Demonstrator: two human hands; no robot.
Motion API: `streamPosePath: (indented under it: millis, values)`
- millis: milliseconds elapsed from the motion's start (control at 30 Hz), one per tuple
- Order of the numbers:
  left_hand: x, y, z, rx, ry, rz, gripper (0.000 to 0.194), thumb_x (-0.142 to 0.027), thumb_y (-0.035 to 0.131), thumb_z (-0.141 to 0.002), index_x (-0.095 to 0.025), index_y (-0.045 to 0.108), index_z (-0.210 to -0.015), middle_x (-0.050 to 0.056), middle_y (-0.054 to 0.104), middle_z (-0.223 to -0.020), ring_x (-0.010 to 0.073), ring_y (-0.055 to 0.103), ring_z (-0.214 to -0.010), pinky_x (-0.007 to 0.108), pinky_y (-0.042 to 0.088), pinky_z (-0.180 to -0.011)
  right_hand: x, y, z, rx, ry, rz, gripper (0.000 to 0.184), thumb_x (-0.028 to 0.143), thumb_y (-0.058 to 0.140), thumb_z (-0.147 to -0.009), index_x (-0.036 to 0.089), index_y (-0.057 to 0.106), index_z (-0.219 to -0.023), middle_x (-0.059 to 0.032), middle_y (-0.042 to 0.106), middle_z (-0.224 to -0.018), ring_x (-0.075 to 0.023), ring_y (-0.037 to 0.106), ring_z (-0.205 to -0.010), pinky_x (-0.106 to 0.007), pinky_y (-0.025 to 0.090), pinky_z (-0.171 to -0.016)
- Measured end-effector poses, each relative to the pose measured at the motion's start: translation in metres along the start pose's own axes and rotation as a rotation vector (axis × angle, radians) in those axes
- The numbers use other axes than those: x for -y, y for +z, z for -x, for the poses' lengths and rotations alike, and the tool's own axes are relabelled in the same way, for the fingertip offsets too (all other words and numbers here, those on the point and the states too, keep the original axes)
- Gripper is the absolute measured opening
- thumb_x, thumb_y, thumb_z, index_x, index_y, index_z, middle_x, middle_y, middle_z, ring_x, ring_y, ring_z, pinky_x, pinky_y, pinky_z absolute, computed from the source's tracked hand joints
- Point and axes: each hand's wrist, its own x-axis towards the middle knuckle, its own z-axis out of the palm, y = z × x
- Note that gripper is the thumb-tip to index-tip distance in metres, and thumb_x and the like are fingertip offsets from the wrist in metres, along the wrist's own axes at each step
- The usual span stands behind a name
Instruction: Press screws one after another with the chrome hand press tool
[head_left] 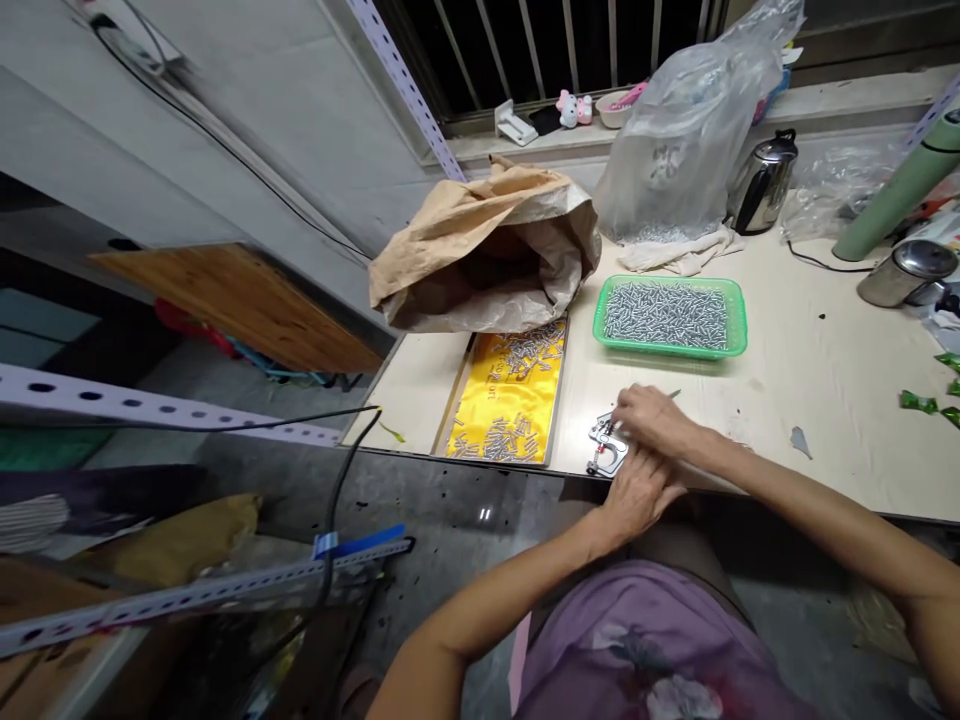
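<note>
A small metal clamp-like tool [606,447] with a C-shaped opening and a dab of red lies at the table's front edge. My left hand [637,492] is right beside it; its fingertips are hidden under my other hand. Over the tool's right end, my right hand [654,415] is closed with curled fingers, slightly blurred. What it grips, if anything, I cannot make out. A thin pointed piece [675,393] shows just behind the right knuckles. Left of the tool, small silver metal pins [504,440] lie in loose heaps on a yellow cloth [487,385] in a shallow tray [555,420].
Behind my hands a green plastic basket [735,345] is full of similar silver pins. A brown paper sack [480,250] gapes open over the tray. Farther back stand a clear plastic bag [667,150], a kettle [765,185] and a metal cup [904,272]. Green wrapped sweets [919,402] lie right.
</note>
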Motion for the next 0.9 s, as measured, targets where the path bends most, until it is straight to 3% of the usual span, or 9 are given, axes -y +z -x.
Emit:
streamPosePath:
  millis: [100, 200, 267, 367, 467, 567, 667, 733, 900]
  values:
    - [-0.003, 0.0, 0.008, 0.02, -0.034, 0.013, 0.042, -0.042, 0.051, -0.089, -0.018, 0.058, -0.123, 0.015, 0.064, -0.116, 0.033, 0.054, -0.118, 0.052, 0.044, -0.099, 0.03, 0.004, -0.014, 0.064, -0.279, 0.017, 0.018, 0.02, 0.051, -0.089, 0.019, 0.067, -0.082, -0.0095, 0.06, -0.098, -0.021, 0.047, -0.091, -0.033, 0.032, -0.071]
    - [0.0, -0.013, 0.03, -0.007, -0.071, -0.025, 0.034, -0.044, 0.05, -0.089, -0.026, 0.064, -0.115, 0.012, 0.066, -0.112, 0.0286, 0.058, -0.109, 0.045, 0.049, -0.093, 0.043, 0.012, -0.025, 0.046, -0.386, 0.038, 0.019, 0.016, 0.05, -0.088, 0.017, 0.065, -0.077, -0.01, 0.061, -0.094, -0.0206, 0.047, -0.09, -0.033, 0.033, -0.072]
    - [0.011, -0.032, 0.046, -0.031, -0.101, -0.055, 0.03, -0.041, 0.048, -0.091, -0.028, 0.066, -0.111, 0.01, 0.067, -0.107, 0.0249, 0.06, -0.101, 0.042, 0.05, -0.088, 0.042, 0.015, -0.031, -0.002, -0.395, -0.011, 0.018, 0.017, 0.049, -0.089, 0.017, 0.064, -0.079, -0.0094, 0.062, -0.091, -0.0203, 0.049, -0.087, -0.033, 0.035, -0.072]
    - [0.043, -0.073, 0.065, -0.103, -0.207, -0.13, 0.03, -0.032, 0.041, -0.095, -0.024, 0.066, -0.108, 0.01, 0.066, -0.097, 0.0219, 0.059, -0.091, 0.042, 0.049, -0.085, 0.029, 0.004, -0.034, -0.193, -0.295, -0.15, 0.019, 0.018, 0.044, -0.091, 0.017, 0.063, -0.087, -0.0077, 0.063, -0.087, -0.0192, 0.051, -0.083, -0.031, 0.038, -0.073]
    - [0.082, -0.116, 0.067, -0.223, -0.542, -0.342, 0.031, -0.025, 0.039, -0.095, -0.019, 0.069, -0.094, 0.01, 0.064, -0.088, 0.0215, 0.054, -0.086, 0.038, 0.048, -0.081, -0.002, -0.024, -0.031, -0.465, -0.113, -0.218, 0.024, 0.019, 0.037, -0.092, 0.019, 0.061, -0.092, -0.008, 0.063, -0.088, -0.0201, 0.054, -0.085, -0.032, 0.042, -0.076]
    - [0.112, -0.141, 0.057, -0.135, -0.719, -0.444, 0.027, -0.024, 0.045, -0.092, -0.018, 0.07, -0.085, 0.009, 0.062, -0.084, 0.0222, 0.051, -0.088, 0.035, 0.046, -0.079, -0.043, -0.056, -0.022, -0.609, 0.113, -0.115, 0.024, 0.025, 0.038, -0.093, 0.019, 0.061, -0.099, -0.0099, 0.062, -0.091, -0.0234, 0.055, -0.086, -0.036, 0.043, -0.076]
    - [0.126, -0.147, 0.046, 0.028, -0.753, -0.473, 0.028, -0.022, 0.046, -0.091, -0.016, 0.07, -0.077, 0.011, 0.062, -0.085, 0.0243, 0.051, -0.09, 0.035, 0.045, -0.076, -0.072, -0.069, -0.008, -0.652, 0.266, 0.041, 0.027, 0.03, 0.043, -0.092, 0.017, 0.06, -0.108, -0.0128, 0.061, -0.094, -0.0278, 0.055, -0.09, -0.04, 0.044, -0.075]
    - [0.13, -0.146, 0.043, 0.096, -0.752, -0.488, 0.029, -0.018, 0.045, -0.089, -0.015, 0.069, -0.073, 0.013, 0.062, -0.084, 0.025, 0.051, -0.09, 0.036, 0.044, -0.075, -0.075, -0.065, 0.004, -0.634, 0.284, 0.075, 0.03, 0.031, 0.044, -0.092, 0.016, 0.06, -0.111, -0.0138, 0.06, -0.096, -0.0283, 0.055, -0.089, -0.04, 0.046, -0.073]
    - [0.135, -0.145, 0.046, 0.115, -0.693, -0.512, 0.024, -0.009, 0.047, -0.084, -0.014, 0.067, -0.072, 0.014, 0.062, -0.084, 0.0249, 0.052, -0.092, 0.035, 0.045, -0.076, -0.037, -0.023, 0.039, -0.486, 0.159, -0.087, 0.029, 0.029, 0.039, -0.094, 0.017, 0.062, -0.106, -0.011, 0.062, -0.094, -0.0226, 0.059, -0.082, -0.034, 0.049, -0.068]
